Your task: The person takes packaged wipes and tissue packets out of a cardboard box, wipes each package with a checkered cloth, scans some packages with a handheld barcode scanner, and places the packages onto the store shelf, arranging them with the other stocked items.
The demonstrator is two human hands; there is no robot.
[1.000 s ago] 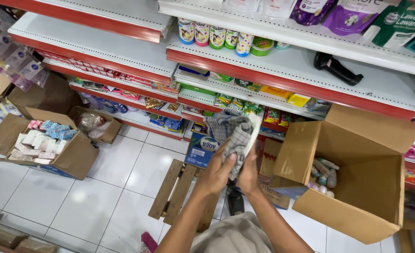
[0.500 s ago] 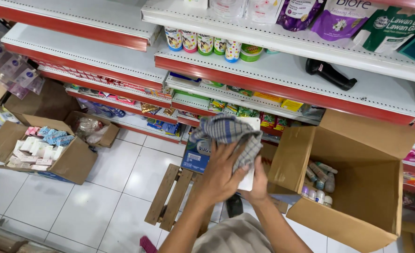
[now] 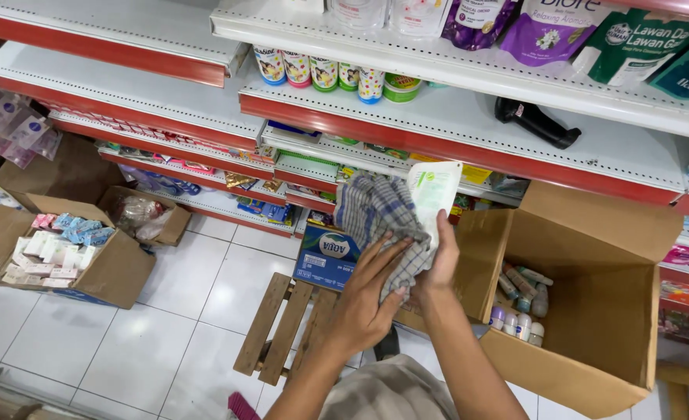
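Observation:
My right hand grips a white refill pouch with a green mark, held upright in front of the shelves. My left hand presses a grey checked cloth against the pouch's left side. Both hands are raised over an open cardboard box at the right that holds several small bottles. The lower part of the pouch is hidden behind the cloth and my fingers.
Red-edged white shelves carry small bottles, pouches and a black handheld scanner. On the tiled floor stand a wooden stool, a blue carton and, at the left, an open box of small packets.
My hands have lifted the pouch and cloth higher, and my left hand has shifted the cloth across the pouch. The view has tilted slightly toward the shelves.

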